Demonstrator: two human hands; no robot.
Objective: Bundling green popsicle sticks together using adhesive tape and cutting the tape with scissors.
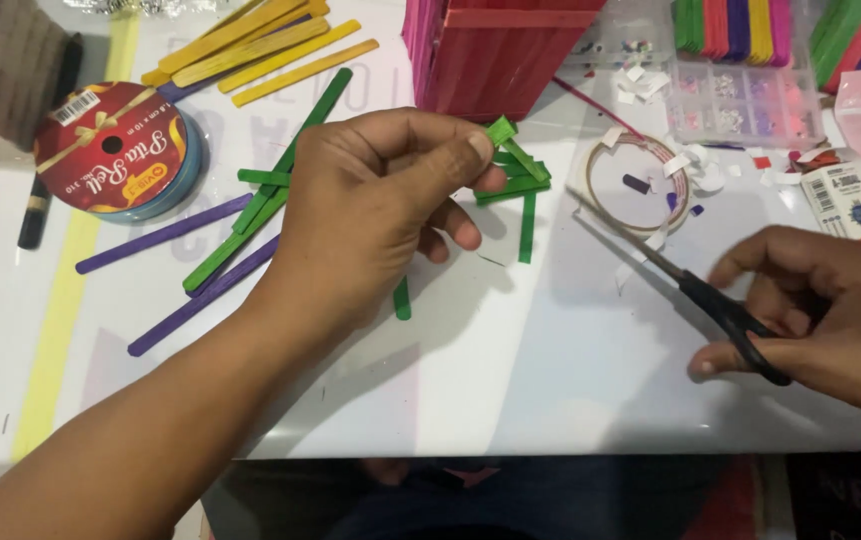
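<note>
A short green stick piece (502,131) is being pinched between the thumb and forefinger of the left hand (375,215). Several cut green pieces (518,190) are lying just beyond and beneath those fingertips, so some cutting appears done. Longer green sticks (270,190) and purple sticks (200,300) are lying uncut behind the knuckles. Black-handled scissors (685,285) are being held by the right hand (820,310), fingers curled through the loops, blades closed.
</note>
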